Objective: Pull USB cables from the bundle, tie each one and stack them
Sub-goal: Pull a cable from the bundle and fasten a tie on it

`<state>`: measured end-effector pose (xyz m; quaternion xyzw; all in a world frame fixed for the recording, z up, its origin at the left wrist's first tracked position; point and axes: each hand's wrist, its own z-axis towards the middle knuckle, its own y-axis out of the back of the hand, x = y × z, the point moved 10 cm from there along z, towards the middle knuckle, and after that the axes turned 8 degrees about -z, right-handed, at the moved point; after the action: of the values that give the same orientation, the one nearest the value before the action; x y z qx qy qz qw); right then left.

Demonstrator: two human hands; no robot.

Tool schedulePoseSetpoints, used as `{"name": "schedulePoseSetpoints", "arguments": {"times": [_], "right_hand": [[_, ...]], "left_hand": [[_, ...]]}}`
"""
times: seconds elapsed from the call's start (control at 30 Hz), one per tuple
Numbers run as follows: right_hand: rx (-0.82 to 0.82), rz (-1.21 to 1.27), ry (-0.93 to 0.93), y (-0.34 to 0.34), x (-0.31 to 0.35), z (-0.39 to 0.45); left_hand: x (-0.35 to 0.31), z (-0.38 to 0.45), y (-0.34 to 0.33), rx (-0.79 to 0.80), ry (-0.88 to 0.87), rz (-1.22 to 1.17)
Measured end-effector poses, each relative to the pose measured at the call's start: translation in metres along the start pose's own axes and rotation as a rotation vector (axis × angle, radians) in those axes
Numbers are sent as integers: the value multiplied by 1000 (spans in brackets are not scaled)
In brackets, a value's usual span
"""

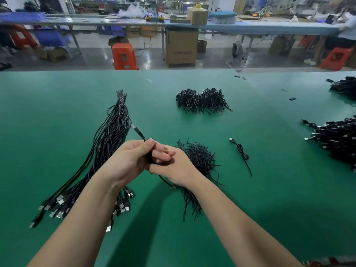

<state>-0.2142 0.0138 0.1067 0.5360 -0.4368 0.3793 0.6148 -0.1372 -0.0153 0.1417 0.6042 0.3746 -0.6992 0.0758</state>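
Both hands meet above the middle of the green table, a smooth matte mat. The left hand curls its fingers and thumb round a coiled black USB cable, and the right hand wraps round the same coil from the other side, its fingers laid over the left one's. The cable's plug sticks up and away from the left thumb, silver-tipped with a black moulded body; a loose end of the cable loops out beneath the right wrist.

To the left lies the bundle, a long sheaf of thin glossy black cables bound near its far end, fanning toward the person into a spread of metal-ended USB plugs; the left forearm crosses over part of that spread. Behind and under the right hand sits a bristly heap of short black twist ties, the wrist hiding its near-left part. Farther back rests a second mound of ties, wiry and tangled. One tied cable lies alone to the right, small coil in the middle, tail straight. At the right edge a stack of finished cables piles up, plugs glinting. Beyond the table stand an orange plastic stool and a brown cardboard box
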Motion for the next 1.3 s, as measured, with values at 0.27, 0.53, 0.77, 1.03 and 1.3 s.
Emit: {"name": "schedulePoseSetpoints", "arguments": {"times": [0.27, 0.53, 0.77, 1.03, 1.3], "right_hand": [[-135, -641, 127, 16, 15, -10], [66, -894, 94, -4, 6, -9], [46, -961, 101, -4, 6, -8], [62, -960, 85, -6, 3, -9], [80, -242, -80, -2, -7, -8]], "left_hand": [[-7, -3, 31, -288, 3, 675], [-21, -3, 29, -366, -46, 1225], [-25, 1, 21, -302, -169, 1160], [-25, 6, 21, -328, -159, 1237], [-23, 15, 16, -269, -147, 1304]]}}
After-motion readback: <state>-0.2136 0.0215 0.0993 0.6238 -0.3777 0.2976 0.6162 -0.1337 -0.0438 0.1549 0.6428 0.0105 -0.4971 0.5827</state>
